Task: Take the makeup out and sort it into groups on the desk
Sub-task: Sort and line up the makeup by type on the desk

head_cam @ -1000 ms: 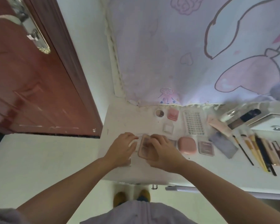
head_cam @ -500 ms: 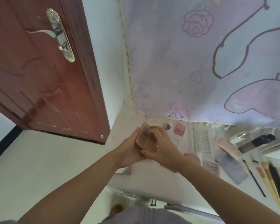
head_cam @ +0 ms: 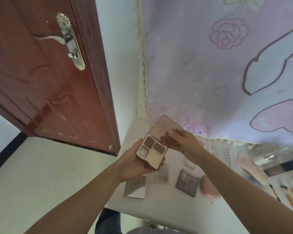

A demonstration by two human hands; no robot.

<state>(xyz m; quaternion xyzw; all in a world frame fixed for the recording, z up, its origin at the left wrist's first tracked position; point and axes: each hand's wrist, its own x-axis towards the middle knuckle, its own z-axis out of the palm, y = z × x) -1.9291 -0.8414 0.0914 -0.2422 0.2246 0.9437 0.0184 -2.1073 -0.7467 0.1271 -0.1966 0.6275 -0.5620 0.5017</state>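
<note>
A small pink eyeshadow palette (head_cam: 152, 152) with four pans is held up above the white desk (head_cam: 134, 206), its lid swung open. My left hand (head_cam: 134, 163) grips the palette's base from underneath. My right hand (head_cam: 184, 144) pinches the raised lid. On the desk below lie a dark square palette (head_cam: 187, 182), a pale flat palette (head_cam: 160, 174), a greyish flat case (head_cam: 135, 187) and a round pink compact (head_cam: 209, 188).
A red-brown door (head_cam: 46, 81) with a metal handle stands at the left. A lilac patterned curtain (head_cam: 218, 65) hangs behind the desk. At the right lie a sheet of stickers (head_cam: 222, 154), a pink tube (head_cam: 251, 168) and several brushes (head_cam: 291, 198).
Both hands lifted the pink palette off the desk and raised it. Its lid, closed before, now stands open. The camera has tilted upward.
</note>
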